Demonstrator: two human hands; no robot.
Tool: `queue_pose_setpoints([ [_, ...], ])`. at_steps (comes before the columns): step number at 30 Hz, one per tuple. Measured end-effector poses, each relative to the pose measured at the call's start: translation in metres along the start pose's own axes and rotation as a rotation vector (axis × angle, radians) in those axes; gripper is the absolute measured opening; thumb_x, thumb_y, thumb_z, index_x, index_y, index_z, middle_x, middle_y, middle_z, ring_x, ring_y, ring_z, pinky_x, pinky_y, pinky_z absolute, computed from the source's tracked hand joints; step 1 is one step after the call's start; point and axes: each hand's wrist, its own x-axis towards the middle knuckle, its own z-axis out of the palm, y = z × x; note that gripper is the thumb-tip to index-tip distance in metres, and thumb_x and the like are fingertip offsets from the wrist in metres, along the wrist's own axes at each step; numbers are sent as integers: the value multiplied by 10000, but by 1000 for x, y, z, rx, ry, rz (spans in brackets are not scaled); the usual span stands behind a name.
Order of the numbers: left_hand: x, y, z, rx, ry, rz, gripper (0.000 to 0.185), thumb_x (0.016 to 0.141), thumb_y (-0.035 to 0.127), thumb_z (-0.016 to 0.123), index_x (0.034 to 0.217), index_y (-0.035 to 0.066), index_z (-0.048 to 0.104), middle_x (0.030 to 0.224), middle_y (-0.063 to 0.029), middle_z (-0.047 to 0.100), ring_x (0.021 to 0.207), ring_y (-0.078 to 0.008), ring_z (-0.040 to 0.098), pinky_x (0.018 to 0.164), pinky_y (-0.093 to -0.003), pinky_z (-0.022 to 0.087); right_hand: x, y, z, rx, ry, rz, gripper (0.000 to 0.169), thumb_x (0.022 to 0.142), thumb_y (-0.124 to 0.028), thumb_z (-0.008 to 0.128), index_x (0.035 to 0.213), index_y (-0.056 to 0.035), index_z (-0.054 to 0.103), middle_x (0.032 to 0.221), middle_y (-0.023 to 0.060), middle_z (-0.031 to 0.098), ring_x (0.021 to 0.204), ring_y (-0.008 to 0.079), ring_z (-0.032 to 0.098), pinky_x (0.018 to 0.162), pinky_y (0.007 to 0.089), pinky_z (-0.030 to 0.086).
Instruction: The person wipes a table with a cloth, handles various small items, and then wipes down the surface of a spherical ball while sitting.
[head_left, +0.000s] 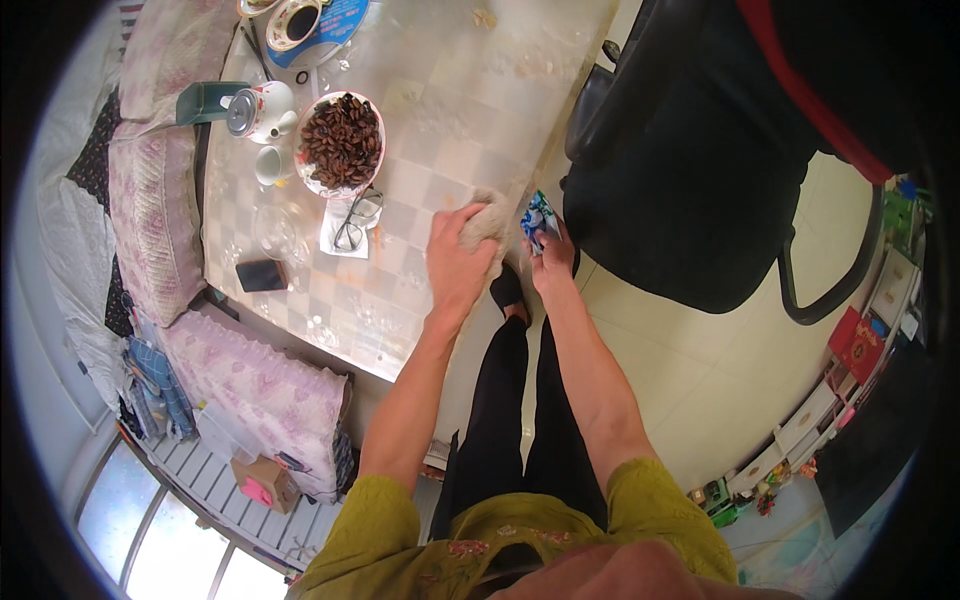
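My left hand (457, 259) is closed around a beige cloth (486, 221) and presses it on the right edge of a table (420, 150) with a clear cover. Just off that edge, my right hand (551, 251) holds crumpled blue, green and white wrappers (538, 217). Left of the cloth, a pair of eyeglasses (358, 219) rests on a white paper. Beyond them stands a plate of dark brown pupae-like food (341, 141), with a white teapot (262, 111) and a white cup (270, 165) beside it. A dark phone (261, 276) lies near the table's lower left corner.
A black office chair (675, 172) stands close on the right. At the far left of the table are a bowl of dark liquid (295, 25), a blue printed fan (334, 37) and a green box (202, 103). A cushioned sofa (255, 382) borders the table's left side.
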Motion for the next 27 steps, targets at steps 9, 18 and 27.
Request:
queue_pose_setpoints([
  [9,-30,-78,-28,54,132,-169,445,710,90,643,1152,42,620,1078,-128,530,1000,-290,569,922,-367,466,-15,15,-35,23,-53,45,525,900,108,467,1375,-113,486,1136,97,617,845,213,632,633,312,557],
  [18,-17,-87,-23,138,3,-320,463,724,122,644,1172,127,528,1093,-134,429,1024,-345,539,894,-419,468,-40,15,-59,16,-116,38,496,886,95,489,1348,-82,462,1048,159,641,769,232,632,578,323,502],
  [27,-16,-77,-26,150,4,-341,444,728,140,673,1155,137,547,1099,-146,453,1052,-357,542,891,-435,466,-84,2,-54,-90,-198,31,502,889,99,508,1365,-62,491,1094,115,639,882,228,664,622,315,557],
])
